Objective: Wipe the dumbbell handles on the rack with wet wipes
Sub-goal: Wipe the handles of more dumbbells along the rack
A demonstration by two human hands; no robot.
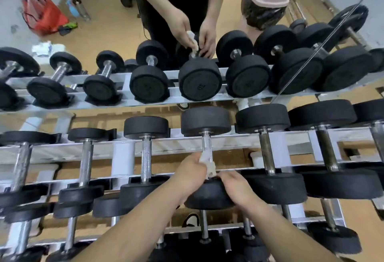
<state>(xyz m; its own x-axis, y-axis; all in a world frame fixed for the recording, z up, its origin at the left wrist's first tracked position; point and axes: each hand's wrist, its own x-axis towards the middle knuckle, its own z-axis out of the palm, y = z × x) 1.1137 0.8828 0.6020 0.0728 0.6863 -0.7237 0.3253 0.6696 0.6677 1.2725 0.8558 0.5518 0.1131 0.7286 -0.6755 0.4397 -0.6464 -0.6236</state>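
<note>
A white wet wipe (pixel 208 162) is wrapped against the lower part of a steel dumbbell handle (pixel 207 140) on the upper tier of the rack (pixel 166 146). My left hand (pixel 188 173) pinches the wipe onto that handle from the left. My right hand (pixel 236 187) is curled over the near black head (pixel 209 196) of the same dumbbell, fingertips close to the wipe's lower end. The handle's lowest part is hidden by the wipe and my fingers.
Neighbouring dumbbells (pixel 146 157) (pixel 267 151) lie close on both sides, and a lower tier holds more. A mirror (pixel 104 22) behind the rack reflects the dumbbells, my hands, a red bag (pixel 42 12) and bottles on the floor.
</note>
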